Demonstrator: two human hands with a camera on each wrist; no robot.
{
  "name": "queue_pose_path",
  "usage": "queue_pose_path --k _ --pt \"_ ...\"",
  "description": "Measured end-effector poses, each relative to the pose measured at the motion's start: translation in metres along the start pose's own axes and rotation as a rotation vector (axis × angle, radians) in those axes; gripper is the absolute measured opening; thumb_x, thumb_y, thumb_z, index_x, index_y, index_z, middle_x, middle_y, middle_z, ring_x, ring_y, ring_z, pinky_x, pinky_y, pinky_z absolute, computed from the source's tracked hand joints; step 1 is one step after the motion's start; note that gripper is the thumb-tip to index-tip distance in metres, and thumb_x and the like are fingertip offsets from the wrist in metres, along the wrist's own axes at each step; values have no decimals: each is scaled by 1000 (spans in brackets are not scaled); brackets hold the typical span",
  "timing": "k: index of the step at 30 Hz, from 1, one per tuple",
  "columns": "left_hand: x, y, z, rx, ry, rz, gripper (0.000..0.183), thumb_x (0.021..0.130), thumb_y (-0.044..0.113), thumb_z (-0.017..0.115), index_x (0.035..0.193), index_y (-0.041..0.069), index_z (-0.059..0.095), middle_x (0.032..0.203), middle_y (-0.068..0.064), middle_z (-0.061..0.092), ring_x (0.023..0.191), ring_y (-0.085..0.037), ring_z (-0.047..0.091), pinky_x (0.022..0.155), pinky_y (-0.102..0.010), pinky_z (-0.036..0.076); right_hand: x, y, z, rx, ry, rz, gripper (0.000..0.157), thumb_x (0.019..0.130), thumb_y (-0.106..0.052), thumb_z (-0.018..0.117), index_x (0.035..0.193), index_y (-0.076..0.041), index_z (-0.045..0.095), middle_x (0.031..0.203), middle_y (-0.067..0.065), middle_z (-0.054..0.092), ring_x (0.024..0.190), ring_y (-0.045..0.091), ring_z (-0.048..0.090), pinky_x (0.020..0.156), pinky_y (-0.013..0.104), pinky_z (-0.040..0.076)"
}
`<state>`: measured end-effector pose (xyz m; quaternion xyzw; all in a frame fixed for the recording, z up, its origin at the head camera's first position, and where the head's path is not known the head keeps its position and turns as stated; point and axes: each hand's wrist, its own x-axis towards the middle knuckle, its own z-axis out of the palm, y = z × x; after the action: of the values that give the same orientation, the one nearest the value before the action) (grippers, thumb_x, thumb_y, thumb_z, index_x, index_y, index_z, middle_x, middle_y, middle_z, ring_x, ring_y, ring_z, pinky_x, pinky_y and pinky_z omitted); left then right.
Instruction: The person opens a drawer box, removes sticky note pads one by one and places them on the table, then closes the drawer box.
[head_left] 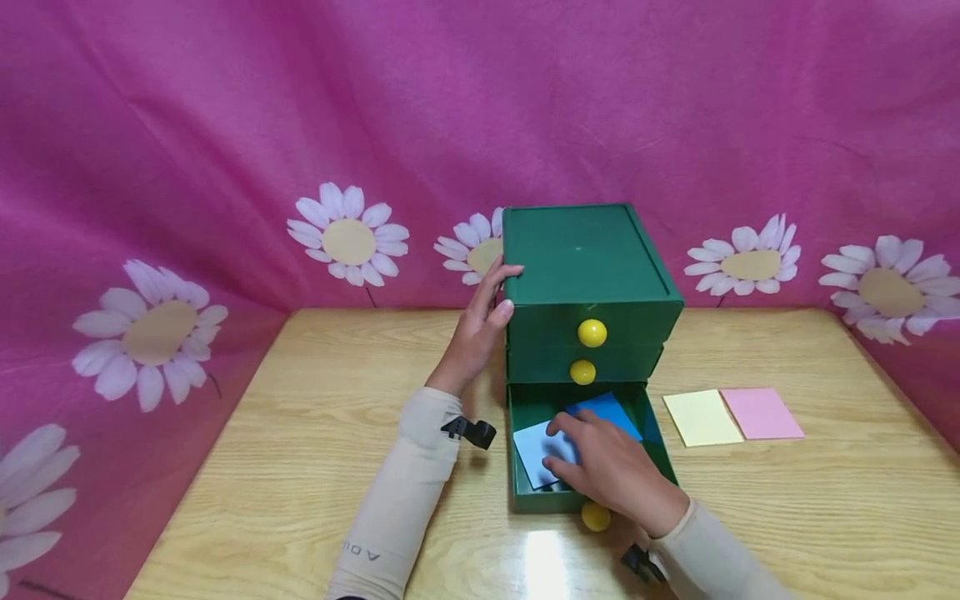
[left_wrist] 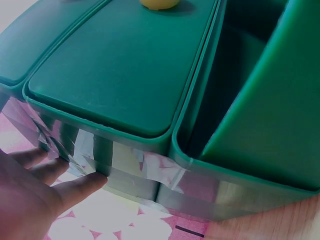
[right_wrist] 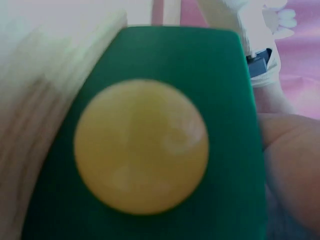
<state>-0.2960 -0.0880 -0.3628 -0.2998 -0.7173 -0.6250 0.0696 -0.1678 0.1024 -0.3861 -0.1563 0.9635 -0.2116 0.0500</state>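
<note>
A green cabinet (head_left: pixel 592 254) of three stacked drawers stands on the table, its bottom drawer (head_left: pixel 551 502) pulled out. My left hand (head_left: pixel 474 329) rests against the cabinet's left side, fingers extended; the left wrist view shows these fingers (left_wrist: pixel 80 190) touching the side wall. Over the drawer is my right hand (head_left: pixel 611 462), thumb and fingers spread above a light blue paper pad (head_left: pixel 536 446). Whether the fingertips touch the pad cannot be told. A darker blue pad (head_left: pixel 611 408) lies behind it in the drawer, partly covered by the hand. In the right wrist view a yellow knob (right_wrist: pixel 141 146) hides the drawer's contents.
To the right of the cabinet, a pale yellow pad (head_left: pixel 702 418) and a pink pad (head_left: pixel 762 413) lie side by side on the wooden table (head_left: pixel 300 467). The two upper drawers are closed, each with a yellow knob (head_left: pixel 592 333). A magenta flowered cloth (head_left: pixel 420 108) hangs behind.
</note>
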Motion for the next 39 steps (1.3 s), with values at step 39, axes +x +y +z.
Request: queue_pose_path --k 39 --pt "-7 38 0 5 -21 41 52 96 22 39 146 8 32 160 -14 9 145 -24 19 116 -41 20 29 -16 13 -286 -196 148 73 73 -56 75 132 -18 56 105 20 52 73 29 51 62 44 53"
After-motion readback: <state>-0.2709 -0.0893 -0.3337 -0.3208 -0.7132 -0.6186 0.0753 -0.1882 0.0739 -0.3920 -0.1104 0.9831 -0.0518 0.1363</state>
